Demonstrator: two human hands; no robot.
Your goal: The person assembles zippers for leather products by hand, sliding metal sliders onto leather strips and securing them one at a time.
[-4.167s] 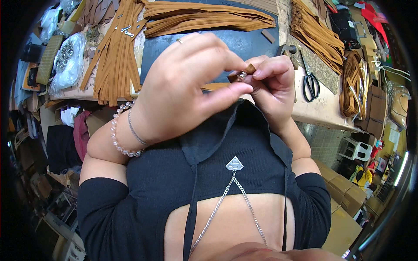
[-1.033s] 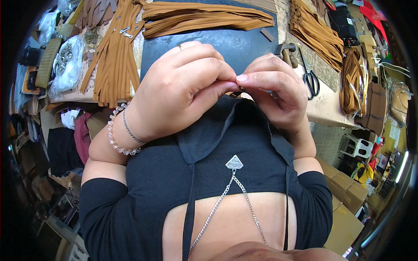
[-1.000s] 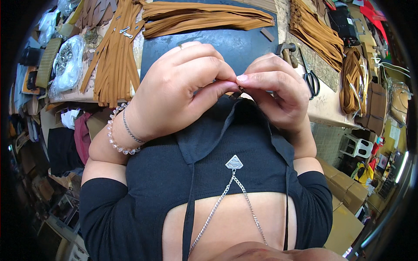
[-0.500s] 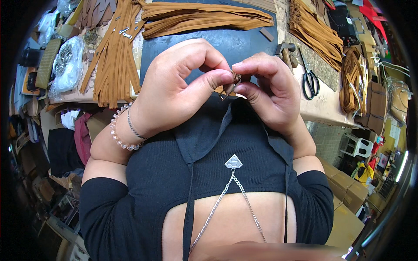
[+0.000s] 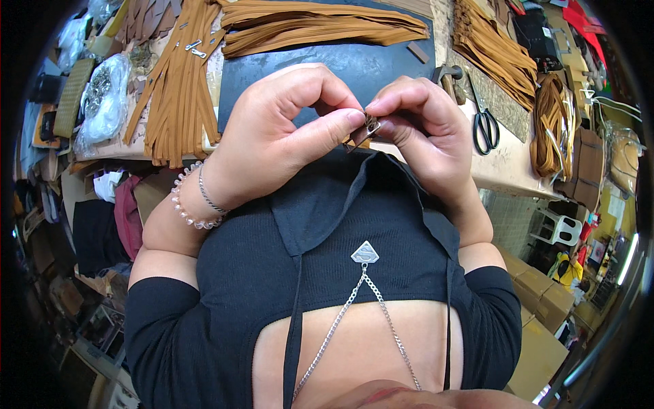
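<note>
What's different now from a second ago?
The right hand shifted slightly left, uncovering more of the black scissors. The small brown-and-metal piece, mostly hidden before, now shows between its fingertips and the left hand's. The scissors and brown strips stayed put.

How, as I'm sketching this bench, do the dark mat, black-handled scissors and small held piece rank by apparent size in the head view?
1. Dark mat
2. Black-handled scissors
3. Small held piece, partly hidden
</note>
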